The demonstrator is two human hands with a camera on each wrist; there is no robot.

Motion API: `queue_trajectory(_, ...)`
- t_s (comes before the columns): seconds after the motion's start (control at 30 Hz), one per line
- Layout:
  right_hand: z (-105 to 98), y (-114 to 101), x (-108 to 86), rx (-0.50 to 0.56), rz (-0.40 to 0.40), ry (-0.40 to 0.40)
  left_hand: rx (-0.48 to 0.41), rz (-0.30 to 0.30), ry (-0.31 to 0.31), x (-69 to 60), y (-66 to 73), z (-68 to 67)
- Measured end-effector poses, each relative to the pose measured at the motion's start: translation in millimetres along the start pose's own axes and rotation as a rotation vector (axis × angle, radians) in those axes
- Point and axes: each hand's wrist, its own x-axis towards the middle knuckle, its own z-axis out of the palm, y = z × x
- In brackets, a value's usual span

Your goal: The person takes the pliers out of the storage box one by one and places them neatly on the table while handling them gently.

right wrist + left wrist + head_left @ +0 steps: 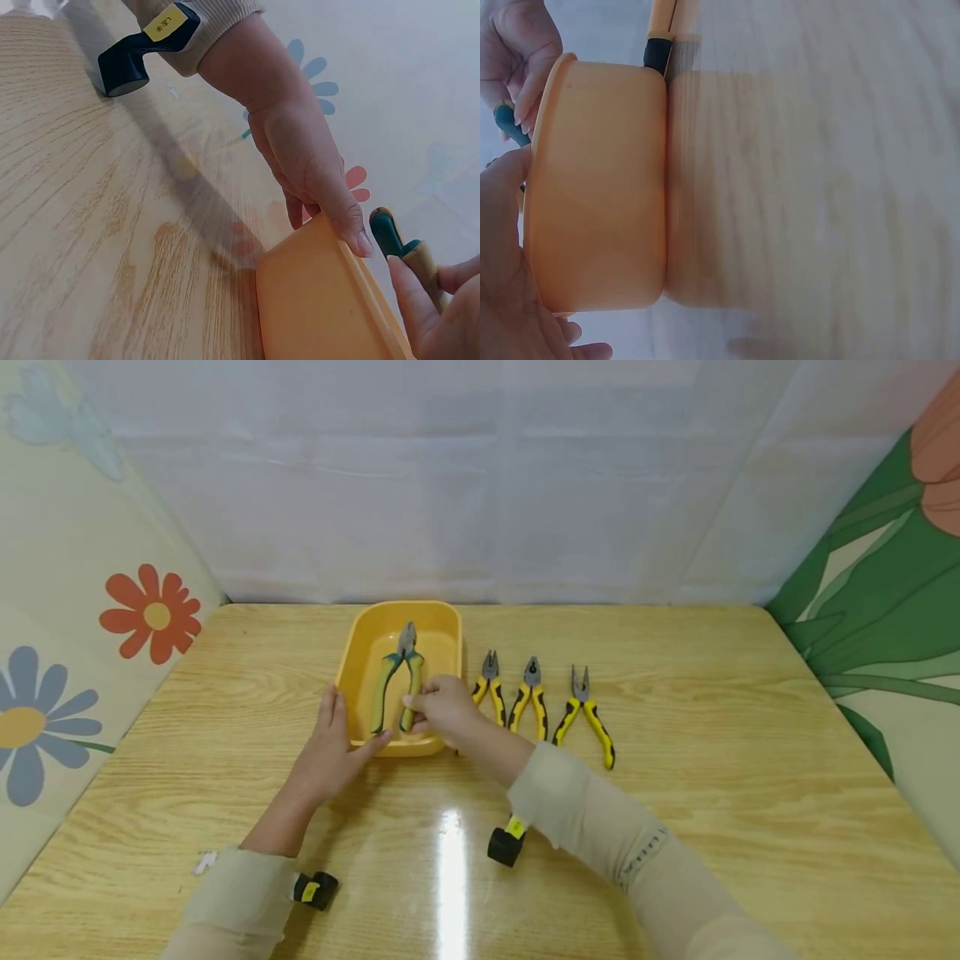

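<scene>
Combination pliers with green and yellow handles are at the yellow plastic bin, jaws toward the back and handles spread. My right hand pinches their right handle between thumb and fingers. In the right wrist view, a handle of the pliers shows above the bin's rim. My left hand holds the bin's front left corner, thumb along the front rim and fingers against the left side. From the left wrist, the bin's wall hides most of the pliers.
Right of the bin lie three pliers with yellow and black handles: one pair nearest the bin, a second, and long-nosed pliers. My right forearm covers some handle ends. A small white scrap lies at the table's left front.
</scene>
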Motion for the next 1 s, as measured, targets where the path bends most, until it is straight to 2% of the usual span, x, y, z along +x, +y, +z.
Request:
queue_trajectory(0.17, -4, 1, -5.3, 0.016, 0.001, -0.021, 0.002, 0.001, 0.004, 0.0, -0.2, 1.2)
queue_trajectory(0.67, -18, 3, -12.2, -0.036, -0.004, -0.068, 0.018, -0.003, -0.003, -1.6, -0.6, -0.7)
queue_trajectory(1.0, -26, 8, -18.0, -0.048, 0.001, -0.073, 0.005, -0.005, 0.005, -1.7, 2.0, -0.3)
